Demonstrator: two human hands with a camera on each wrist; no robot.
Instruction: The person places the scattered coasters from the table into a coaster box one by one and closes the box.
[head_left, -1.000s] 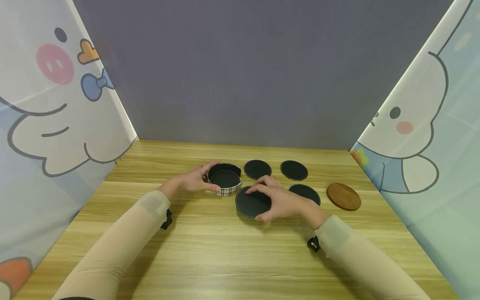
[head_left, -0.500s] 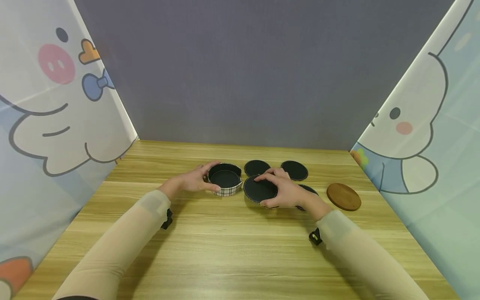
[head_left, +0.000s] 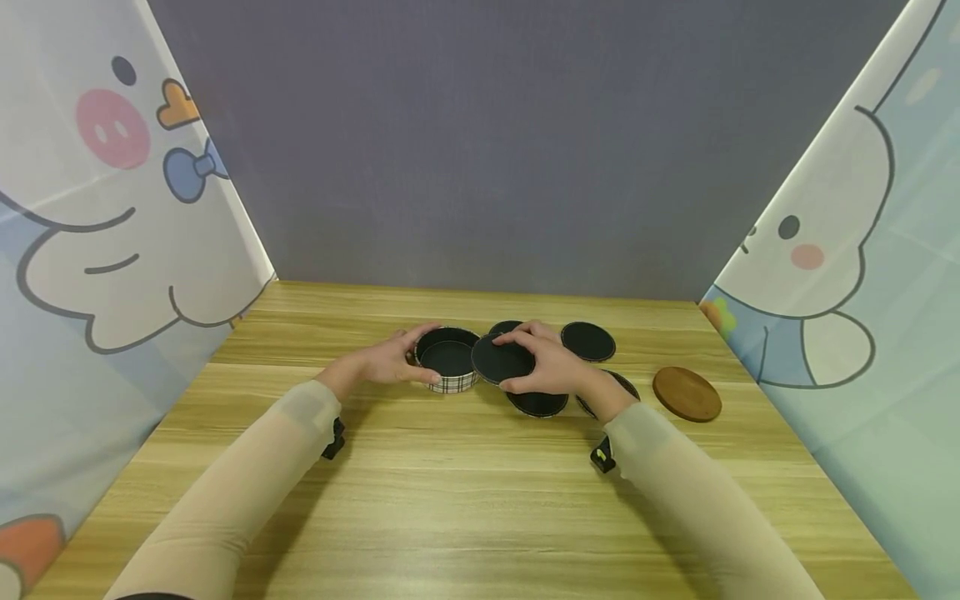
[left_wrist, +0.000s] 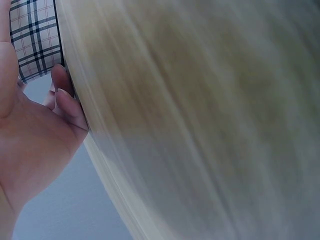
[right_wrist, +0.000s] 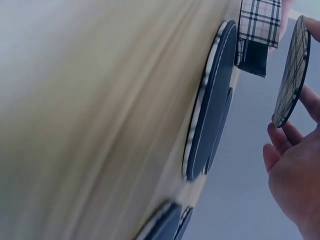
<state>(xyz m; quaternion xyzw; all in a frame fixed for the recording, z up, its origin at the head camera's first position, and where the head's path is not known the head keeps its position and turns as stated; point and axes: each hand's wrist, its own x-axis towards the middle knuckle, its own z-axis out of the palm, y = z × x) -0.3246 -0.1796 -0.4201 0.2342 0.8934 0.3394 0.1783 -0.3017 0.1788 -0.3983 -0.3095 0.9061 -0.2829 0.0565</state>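
On the table, my left hand [head_left: 385,358] grips a round coaster holder [head_left: 456,383] from its left side, thumb at the front and fingers at the back. The holder has a plaid outer wall, a black inside and a gap in its right side. Just right of that gap, my right hand [head_left: 553,367] pinches a round coaster [head_left: 497,360] by its edges. Its top is black; the right wrist view shows the plaid underside of this coaster [right_wrist: 294,75], raised off the table and tilted. In the left wrist view only part of the holder's plaid wall [left_wrist: 37,40] shows.
Several more black coasters lie flat: one below my right hand [head_left: 538,406], one partly hidden behind it [head_left: 504,327], one at the back right [head_left: 588,342] and one behind the wrist [head_left: 624,385]. Farther right lies a brown wooden disc [head_left: 687,393]. A grey panel [head_left: 480,167] stands behind.
The right hand has carried its coaster up and away from me, then left towards the holder, uncovering a coaster beneath. The left hand and holder have stayed put.
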